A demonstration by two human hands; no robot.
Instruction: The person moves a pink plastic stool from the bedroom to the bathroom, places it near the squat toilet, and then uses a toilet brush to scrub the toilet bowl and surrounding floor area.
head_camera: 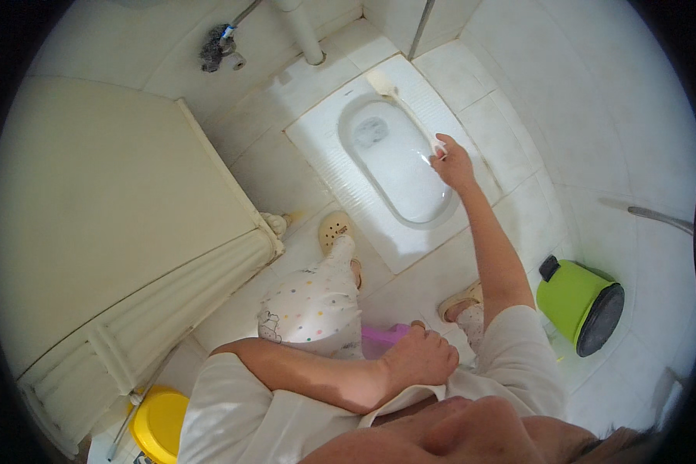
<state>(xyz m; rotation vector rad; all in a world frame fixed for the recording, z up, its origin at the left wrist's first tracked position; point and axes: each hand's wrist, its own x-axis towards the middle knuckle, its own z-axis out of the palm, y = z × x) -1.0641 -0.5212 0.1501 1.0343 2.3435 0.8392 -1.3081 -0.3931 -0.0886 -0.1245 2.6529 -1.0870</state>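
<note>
My right hand (455,163) is closed around the handle end of a white long-handled toilet brush (410,111). The brush's pale head (380,83) rests on the far rim of a white squat toilet (310,139), beyond the basin. Suds and water lie in the basin (403,174), with foam over the drain (371,132). Close to my chest, my left hand (423,355) is bent inward with curled fingers. A purple plastic object (385,339) shows partly behind it; whether the hand grips it is hidden.
A cream cabinet (122,191) or washer-like box fills the left. Lower left is a yellow lidded bin or bucket (159,420). A green bin with a black lid (577,304) lies to the right. A wall tap (223,52) and white pipe (301,35) stand at the back.
</note>
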